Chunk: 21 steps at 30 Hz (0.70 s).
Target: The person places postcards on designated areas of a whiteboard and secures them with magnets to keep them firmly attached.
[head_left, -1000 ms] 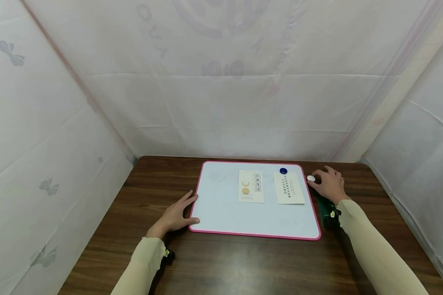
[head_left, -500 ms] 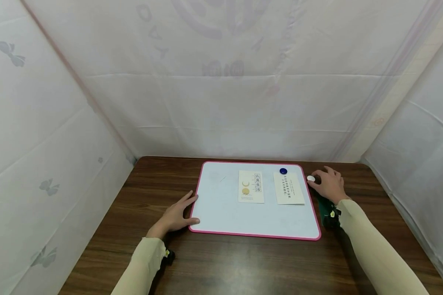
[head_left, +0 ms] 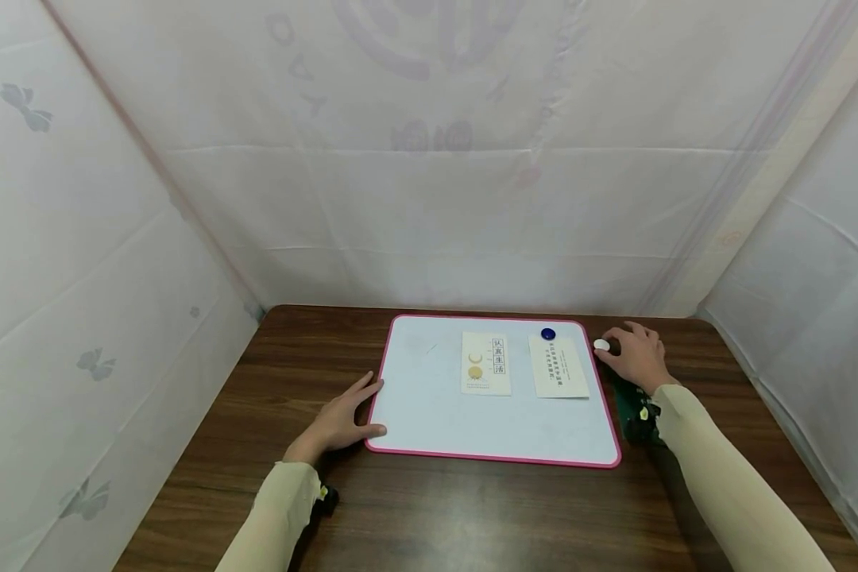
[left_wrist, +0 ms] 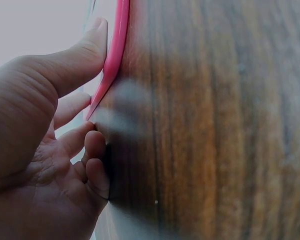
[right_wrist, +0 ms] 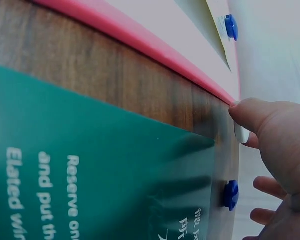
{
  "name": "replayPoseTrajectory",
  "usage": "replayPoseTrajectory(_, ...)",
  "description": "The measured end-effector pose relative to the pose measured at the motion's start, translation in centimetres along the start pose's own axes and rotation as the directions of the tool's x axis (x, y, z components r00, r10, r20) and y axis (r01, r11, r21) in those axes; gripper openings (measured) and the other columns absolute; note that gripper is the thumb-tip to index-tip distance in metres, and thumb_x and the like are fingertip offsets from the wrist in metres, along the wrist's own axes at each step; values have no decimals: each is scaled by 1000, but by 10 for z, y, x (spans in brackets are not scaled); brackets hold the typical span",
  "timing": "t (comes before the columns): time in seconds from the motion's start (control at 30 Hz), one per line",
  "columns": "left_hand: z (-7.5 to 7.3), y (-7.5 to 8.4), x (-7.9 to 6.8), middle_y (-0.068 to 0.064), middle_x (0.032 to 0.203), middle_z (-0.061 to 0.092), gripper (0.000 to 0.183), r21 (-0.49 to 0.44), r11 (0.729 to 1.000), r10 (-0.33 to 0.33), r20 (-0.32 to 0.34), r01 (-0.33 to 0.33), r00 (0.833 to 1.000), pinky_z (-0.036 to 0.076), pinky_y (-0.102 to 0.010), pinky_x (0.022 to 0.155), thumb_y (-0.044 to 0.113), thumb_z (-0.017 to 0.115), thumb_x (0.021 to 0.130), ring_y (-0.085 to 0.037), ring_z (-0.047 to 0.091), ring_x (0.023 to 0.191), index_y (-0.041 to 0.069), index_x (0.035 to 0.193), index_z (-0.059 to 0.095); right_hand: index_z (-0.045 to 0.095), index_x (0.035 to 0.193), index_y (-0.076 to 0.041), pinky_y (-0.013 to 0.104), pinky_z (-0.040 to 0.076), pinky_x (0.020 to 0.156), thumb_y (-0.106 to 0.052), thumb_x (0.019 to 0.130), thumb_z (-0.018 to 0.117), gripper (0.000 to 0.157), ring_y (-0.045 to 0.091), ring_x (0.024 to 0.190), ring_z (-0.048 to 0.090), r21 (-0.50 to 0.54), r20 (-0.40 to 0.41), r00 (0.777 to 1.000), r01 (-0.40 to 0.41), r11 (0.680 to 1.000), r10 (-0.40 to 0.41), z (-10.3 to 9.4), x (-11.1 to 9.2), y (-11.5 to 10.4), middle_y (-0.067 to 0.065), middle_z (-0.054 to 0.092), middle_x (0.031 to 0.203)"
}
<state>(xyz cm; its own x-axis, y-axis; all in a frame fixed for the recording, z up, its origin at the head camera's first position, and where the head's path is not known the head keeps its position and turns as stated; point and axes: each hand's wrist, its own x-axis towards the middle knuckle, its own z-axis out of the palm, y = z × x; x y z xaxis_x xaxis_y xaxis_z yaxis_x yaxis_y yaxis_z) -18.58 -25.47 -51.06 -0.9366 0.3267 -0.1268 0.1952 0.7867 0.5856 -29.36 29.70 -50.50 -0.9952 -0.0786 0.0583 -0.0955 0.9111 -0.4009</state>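
Note:
A whiteboard (head_left: 429, 417) with a pink frame lies flat on the table. My left hand (head_left: 334, 417) rests at its left edge; in the left wrist view the thumb (left_wrist: 87, 50) lies on the pink frame and some fingers touch the table. Just beyond the board's right edge, my right hand (head_left: 636, 357) pinches a round white magnet (head_left: 601, 345) between thumb and finger. A blue magnet (head_left: 548, 334) sits at the top of the right-hand paper card (head_left: 561, 369) on the board. Left of it lies another card (head_left: 475, 361) with a moon and sun drawing.
Under the right wrist lies a green card (right_wrist: 100, 150) with white print. Another blue magnet (right_wrist: 231, 195) stands beyond it, near the right fingers. The dark wooden table (head_left: 457, 508) meets white cloth walls (head_left: 429, 222) at the back and sides.

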Motion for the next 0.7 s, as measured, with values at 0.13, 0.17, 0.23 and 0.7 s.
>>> replayPoseTrajectory(0.13, 0, 0, -1, -17, 169, 23, 86, -1, 1000, 4, 1, -4, 1000, 24, -78, 109, 39, 80, 90, -48, 30, 149, 12, 160, 38, 62, 126, 4, 81, 17, 105, -26, 98, 68, 41, 68, 133, 23, 4, -1, 1000, 9, 1000, -9, 0, 0, 1, 43, 30, 150)
replayPoseTrajectory(0.17, 0, 0, -1, -17, 169, 22, 86, -3, 1000, 5, 2, -5, 1000, 24, -78, 109, 39, 80, 90, -48, 30, 149, 12, 160, 38, 62, 127, 4, 81, 18, 105, -26, 99, 68, 42, 68, 133, 23, 5, 0, 1000, 11, 1000, -11, 0, 0, 1, 43, 30, 150)
replayPoseTrajectory(0.23, 0, 1, -1, -17, 169, 23, 86, -2, 1000, 8, 1, -8, 1000, 24, -78, 109, 38, 80, 90, -49, 30, 149, 11, 160, 38, 62, 127, 4, 81, 19, 105, -27, 99, 67, 42, 68, 132, 24, 2, 3, 1000, 14, 1000, -14, -1, -1, 1, 43, 31, 149)
replayPoseTrajectory(0.7, 0, -1, 0, -17, 169, 22, 86, -2, 1000, 5, -2, -5, 1000, 24, -78, 109, 39, 80, 90, -48, 29, 149, 11, 160, 38, 61, 130, 3, 78, 28, 99, -29, 99, 68, 45, 63, 122, 33, -17, -7, 1000, 27, 1000, -27, -5, 2, -7, 40, 42, 141)
